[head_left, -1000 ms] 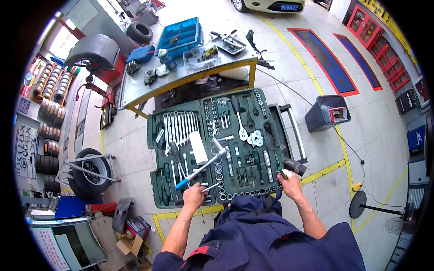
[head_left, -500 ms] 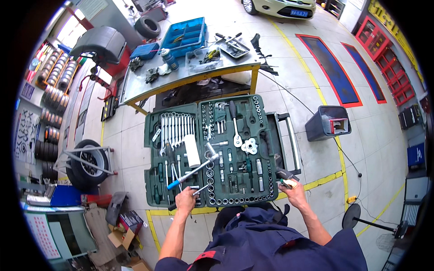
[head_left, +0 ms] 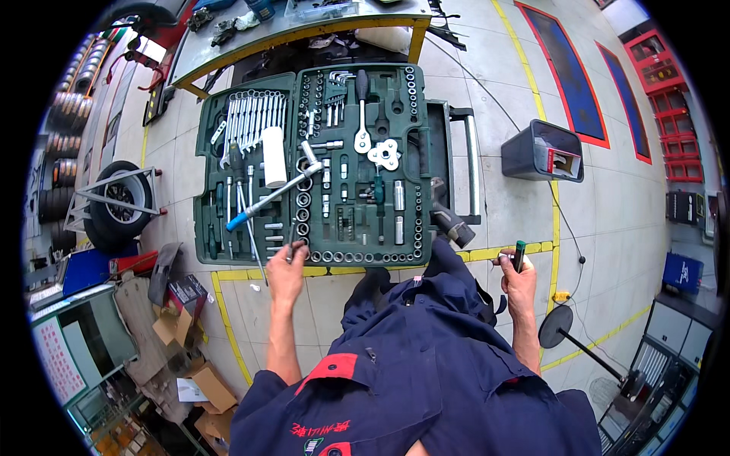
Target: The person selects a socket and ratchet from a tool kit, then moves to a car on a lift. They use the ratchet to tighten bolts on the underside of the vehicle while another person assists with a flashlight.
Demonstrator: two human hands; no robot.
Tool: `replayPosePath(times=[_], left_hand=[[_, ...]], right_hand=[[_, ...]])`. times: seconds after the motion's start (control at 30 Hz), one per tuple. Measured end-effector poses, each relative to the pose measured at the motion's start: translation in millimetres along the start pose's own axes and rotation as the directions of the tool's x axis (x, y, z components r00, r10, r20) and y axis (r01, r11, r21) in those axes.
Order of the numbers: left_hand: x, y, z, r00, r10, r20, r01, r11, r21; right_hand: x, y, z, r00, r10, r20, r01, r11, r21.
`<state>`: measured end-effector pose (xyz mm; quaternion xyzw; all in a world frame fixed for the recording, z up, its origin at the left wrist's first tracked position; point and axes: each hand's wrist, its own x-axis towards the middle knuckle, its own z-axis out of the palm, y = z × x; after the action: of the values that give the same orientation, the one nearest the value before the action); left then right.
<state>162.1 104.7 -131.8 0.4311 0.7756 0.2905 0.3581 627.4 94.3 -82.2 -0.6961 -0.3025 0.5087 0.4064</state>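
My left hand (head_left: 286, 275) grips a thin metal rod (head_left: 293, 237) at the near edge of the open green tool case (head_left: 363, 220). My right hand (head_left: 518, 280) holds a small dark cylindrical tool (head_left: 518, 257) with a green top, clear of the case's right side. In the case are combination wrenches (head_left: 251, 114), sockets (head_left: 303, 199), a ratchet (head_left: 362, 114) and a silver flower-shaped part (head_left: 382, 154). A white cylinder (head_left: 274, 158) and a long blue-handled wrench (head_left: 266, 200) lie across the tools.
The case rests on a cart with a metal handle (head_left: 471, 175), below a yellow-framed workbench (head_left: 228, 53). A grey bin (head_left: 519, 152) and cable stand right; a wheel on a rack (head_left: 123, 205) is left. A floor stand (head_left: 555, 327) and cardboard boxes (head_left: 179, 323) are near me.
The view has shifted, so the case and bench sit higher in the picture. My left hand has moved with the rod, now more upright. My right hand has drawn away from the case, holding the green-topped tool.
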Motion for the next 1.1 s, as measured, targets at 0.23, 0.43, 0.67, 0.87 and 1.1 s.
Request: replayPosePath(times=[0.23, 0.43, 0.67, 0.87, 1.1], left_hand=[[-51, 62, 127, 0.976, -0.186, -0.115, 0.189, 0.982, 0.014], [-67, 79, 176, 0.956, -0.100, -0.277, 0.164, 0.962, 0.220], [-46, 74, 208, 0.845, -0.085, -0.529, 0.303, 0.890, 0.342], [-41, 63, 222, 0.809, -0.131, -0.573, 0.393, 0.845, 0.362], [-9, 112, 229, 0.595, -0.301, -0.746, 0.344, 0.933, -0.102]], right_hand=[[80, -4, -96, 0.991, 0.075, 0.107, -0.069, 0.996, -0.061], [163, -25, -209, 0.976, 0.168, 0.140, -0.123, 0.951, -0.285], [250, -96, -240, 0.964, -0.021, 0.263, 0.108, 0.941, -0.320], [303, -148, -178, 0.917, -0.084, 0.391, 0.137, 0.984, -0.110], [390, -190, -127, 0.848, -0.028, 0.529, -0.047, 0.991, 0.129]])
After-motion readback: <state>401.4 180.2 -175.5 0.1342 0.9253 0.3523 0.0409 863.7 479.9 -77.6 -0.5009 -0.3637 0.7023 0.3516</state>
